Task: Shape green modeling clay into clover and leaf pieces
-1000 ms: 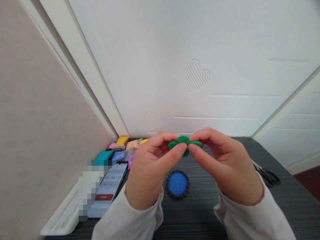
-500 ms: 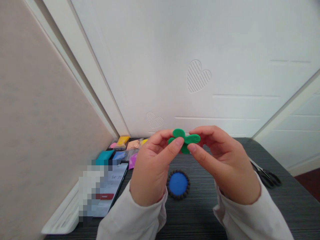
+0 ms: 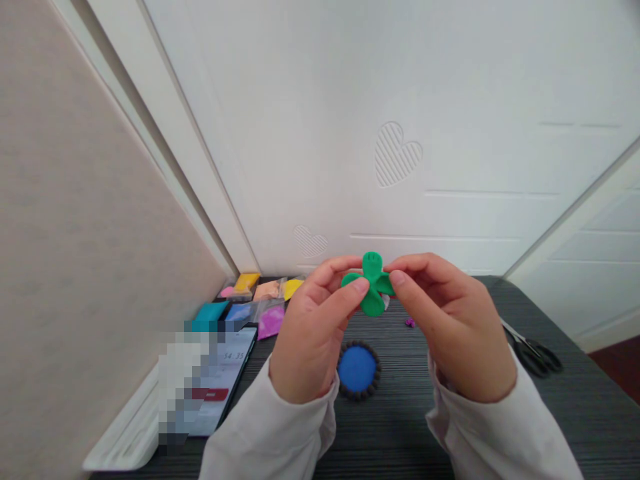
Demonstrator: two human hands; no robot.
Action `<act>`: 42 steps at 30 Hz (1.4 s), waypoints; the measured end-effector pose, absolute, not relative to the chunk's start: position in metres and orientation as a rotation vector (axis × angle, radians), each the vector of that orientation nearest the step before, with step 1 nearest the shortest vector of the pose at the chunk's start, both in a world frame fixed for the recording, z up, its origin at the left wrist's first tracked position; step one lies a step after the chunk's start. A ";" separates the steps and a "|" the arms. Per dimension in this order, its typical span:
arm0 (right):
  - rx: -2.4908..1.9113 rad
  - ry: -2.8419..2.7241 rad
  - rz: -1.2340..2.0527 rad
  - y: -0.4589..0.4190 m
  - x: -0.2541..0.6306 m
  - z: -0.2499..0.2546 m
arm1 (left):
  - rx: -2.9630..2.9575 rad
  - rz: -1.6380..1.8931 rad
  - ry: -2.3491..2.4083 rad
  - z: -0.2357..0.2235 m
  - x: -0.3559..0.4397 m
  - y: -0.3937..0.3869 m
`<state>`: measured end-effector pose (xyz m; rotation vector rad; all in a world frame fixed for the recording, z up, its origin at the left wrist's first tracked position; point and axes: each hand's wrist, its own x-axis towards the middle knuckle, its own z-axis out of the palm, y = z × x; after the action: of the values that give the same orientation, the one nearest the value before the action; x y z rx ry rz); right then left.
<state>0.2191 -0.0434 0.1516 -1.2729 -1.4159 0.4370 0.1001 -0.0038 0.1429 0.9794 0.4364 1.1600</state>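
Observation:
A green four-petalled clay flower (image 3: 373, 283) is held up above the table between both hands, its face tilted toward me. My left hand (image 3: 317, 327) pinches it near the centre, thumb on the front and index finger behind the left petals. The right petal sits between the thumb and fingers of my right hand (image 3: 450, 320). Short grooves mark the top petal. Below the hands, a blue disc (image 3: 357, 369) with a dark beaded rim lies flat on the table; my left wrist and sleeve are close to its left edge.
Bags of coloured clay, among them yellow (image 3: 247, 283) and purple (image 3: 271, 321), lie at the back left. A phone (image 3: 225, 380) with a timer is at the left, beside a white object (image 3: 130, 427). Scissors (image 3: 537, 355) rest at the right. A small purple piece (image 3: 410, 323) lies behind the disc.
The green flower has turned between my fingers, so a grooved petal now points up and its face shows more. My hands have moved slightly apart.

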 end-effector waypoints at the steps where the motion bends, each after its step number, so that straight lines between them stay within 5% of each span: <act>1: -1.270 -1.411 0.434 -0.043 0.219 0.152 | 0.983 1.155 0.442 0.143 0.100 -0.004; 25: -1.062 -1.546 0.720 -0.042 0.230 0.152 | 1.010 1.178 0.458 0.146 0.092 -0.002; 42: -1.166 -1.690 0.511 -0.042 0.238 0.152 | 1.029 1.153 0.481 0.145 0.091 -0.003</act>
<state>0.2382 -0.0423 0.1520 -1.1658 -1.6900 0.5111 0.0912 -0.0028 0.1455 1.0290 0.4810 1.1533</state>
